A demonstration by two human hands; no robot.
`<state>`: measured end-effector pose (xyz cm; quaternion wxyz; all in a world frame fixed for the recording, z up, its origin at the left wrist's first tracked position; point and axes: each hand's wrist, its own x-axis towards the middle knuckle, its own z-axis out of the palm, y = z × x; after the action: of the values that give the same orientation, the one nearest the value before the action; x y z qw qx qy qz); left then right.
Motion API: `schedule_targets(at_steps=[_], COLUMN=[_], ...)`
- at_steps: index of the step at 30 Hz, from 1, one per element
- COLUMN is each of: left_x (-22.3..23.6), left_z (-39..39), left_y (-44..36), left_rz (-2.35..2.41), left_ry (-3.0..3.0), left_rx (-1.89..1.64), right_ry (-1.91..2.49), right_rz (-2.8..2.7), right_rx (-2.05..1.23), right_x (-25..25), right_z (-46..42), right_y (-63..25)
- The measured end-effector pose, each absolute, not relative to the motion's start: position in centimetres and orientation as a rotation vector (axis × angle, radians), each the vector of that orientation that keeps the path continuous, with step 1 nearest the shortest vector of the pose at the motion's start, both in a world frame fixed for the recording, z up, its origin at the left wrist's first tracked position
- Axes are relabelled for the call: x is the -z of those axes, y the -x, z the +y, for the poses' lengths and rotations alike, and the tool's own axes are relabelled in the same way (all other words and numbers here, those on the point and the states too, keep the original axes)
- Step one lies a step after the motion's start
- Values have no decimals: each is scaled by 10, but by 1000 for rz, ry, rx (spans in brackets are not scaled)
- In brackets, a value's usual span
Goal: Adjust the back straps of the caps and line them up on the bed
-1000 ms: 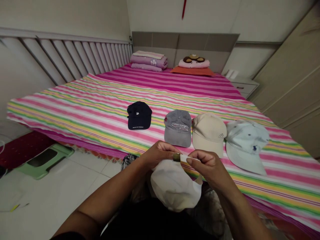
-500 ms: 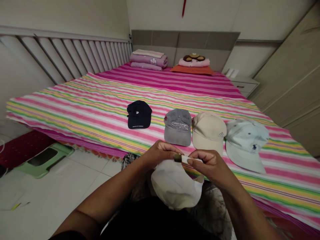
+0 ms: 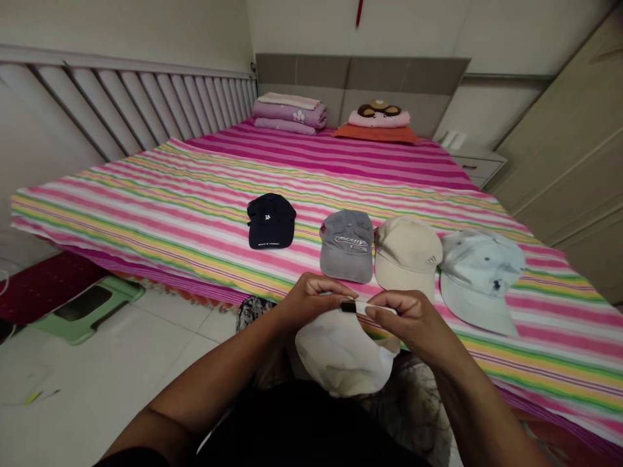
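Note:
My left hand (image 3: 311, 301) and my right hand (image 3: 406, 318) pinch the thin white strap (image 3: 374, 309) at the back of a white cap (image 3: 341, 355), which hangs below them in front of my body. A small dark metal slider buckle (image 3: 347, 306) sits on the strap between my hands. Beyond my fingers, four caps lie in a row on the bed: a navy cap (image 3: 270, 222), a grey cap (image 3: 346, 246), a beige cap (image 3: 407, 253) and a pale blue cap (image 3: 479, 275). The beige cap is nearest my right hand, apart from it.
A bed with a pink striped sheet (image 3: 146, 207) stretches ahead, with folded purple bedding (image 3: 289, 113) and a pillow (image 3: 377, 120) at its head. A slatted rail (image 3: 121, 104) runs along the left. A green stool (image 3: 87, 311) stands on the tiled floor.
The metal buckle sits slightly further right along the strap than before. The whole view has tilted a little, so the bed stands slightly higher in the frame.

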<state>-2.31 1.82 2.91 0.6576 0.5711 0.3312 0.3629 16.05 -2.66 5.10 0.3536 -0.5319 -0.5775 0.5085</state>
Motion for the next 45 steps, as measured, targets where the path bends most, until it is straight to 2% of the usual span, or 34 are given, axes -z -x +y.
schedule_targets(at_steps=[5, 12, 24, 45], left_x=[-29, -23, -23, -17], left_z=[19, 19, 20, 23], left_y=[23, 24, 24, 23], left_rz=[738, 720, 707, 620], left_ry=[-1383, -1120, -1108, -1055], left_rx=[-895, -803, -778, -762], right_ry=[1373, 1419, 1372, 1329], right_rz=[-1479, -1609, -1751, -1444], right_rx=[-1310, -1143, -1106, -1365], right_x=[-50, -55, -53, -44], right_z=[-26, -28, -26, -21], right_y=[-160, -156, -159, -155])
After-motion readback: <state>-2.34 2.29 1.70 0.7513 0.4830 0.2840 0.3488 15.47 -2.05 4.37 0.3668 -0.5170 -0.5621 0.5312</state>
